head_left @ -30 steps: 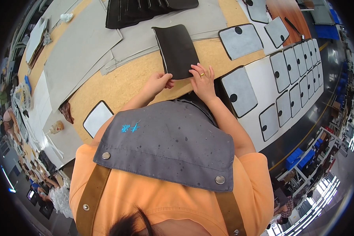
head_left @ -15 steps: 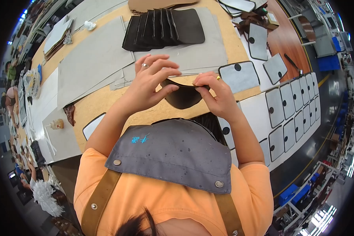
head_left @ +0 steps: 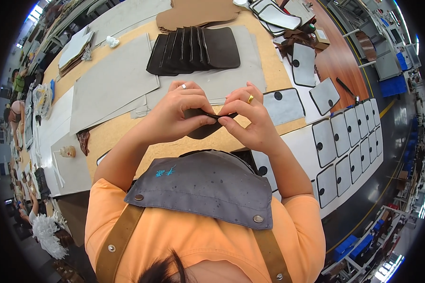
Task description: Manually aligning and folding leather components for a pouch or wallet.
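A dark, flexible leather-like piece (head_left: 204,132) is held up above the near edge of the table, in front of my apron. My left hand (head_left: 183,112) pinches its upper edge between thumb and bent fingers. Close beside it, my right hand (head_left: 251,117) grips the same edge with thumb and forefinger, the fingertips of both hands nearly meeting. Much of the piece is hidden behind the hands. Farther back, several similar black pieces (head_left: 224,47) lie fanned in an overlapping row on grey sheets (head_left: 113,75).
Pale panels (head_left: 325,153) with black borders and dark round spots lie in rows at the right; another such panel (head_left: 281,111) is beside my right hand. Brown sheets (head_left: 198,16) lie at the back. A small jar (head_left: 67,151) stands left, a black pen-like tool (head_left: 346,88) right.
My right hand has moved left along the edge, closer to my left hand. My left fingers have curled in from a spread pose and now pinch the dark piece.
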Demonstrator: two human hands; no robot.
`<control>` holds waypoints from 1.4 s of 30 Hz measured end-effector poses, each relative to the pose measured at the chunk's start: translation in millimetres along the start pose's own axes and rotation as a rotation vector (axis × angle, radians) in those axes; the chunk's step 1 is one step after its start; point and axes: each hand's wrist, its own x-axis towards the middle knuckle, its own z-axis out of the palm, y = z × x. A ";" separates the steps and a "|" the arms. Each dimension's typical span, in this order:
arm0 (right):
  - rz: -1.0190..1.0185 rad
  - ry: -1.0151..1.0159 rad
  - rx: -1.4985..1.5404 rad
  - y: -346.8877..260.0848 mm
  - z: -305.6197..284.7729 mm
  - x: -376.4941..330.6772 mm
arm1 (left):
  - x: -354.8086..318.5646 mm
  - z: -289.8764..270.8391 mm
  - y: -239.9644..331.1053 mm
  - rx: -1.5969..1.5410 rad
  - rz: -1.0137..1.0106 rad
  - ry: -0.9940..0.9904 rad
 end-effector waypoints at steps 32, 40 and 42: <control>-0.008 -0.194 0.453 7.8 -2.0 2.0 | 10.4 -5.0 2.4 -0.383 -0.067 -0.113; -0.325 -0.310 0.525 -21.0 -24.2 2.1 | 12.1 -12.3 30.6 -0.615 0.072 -0.390; -0.241 -0.253 0.479 -19.9 -26.0 2.2 | 15.0 -19.8 30.2 -0.381 0.115 -0.382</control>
